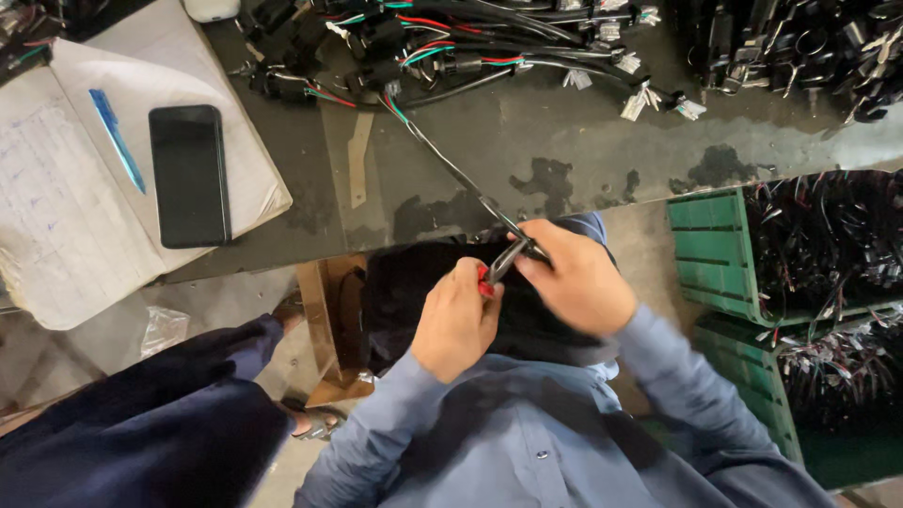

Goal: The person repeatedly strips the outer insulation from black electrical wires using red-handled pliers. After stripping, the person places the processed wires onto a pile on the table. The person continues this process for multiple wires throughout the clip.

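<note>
Below the dark workbench — both hands gripping wire.

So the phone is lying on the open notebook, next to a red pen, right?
Not quite. The pen is blue, not red. The head view shows it lying on the open notebook, just left of the black phone, which does rest on the notebook.

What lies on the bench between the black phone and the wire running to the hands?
In the head view, a pale flat strip lies on the dark bench between the phone and the wire.
</note>
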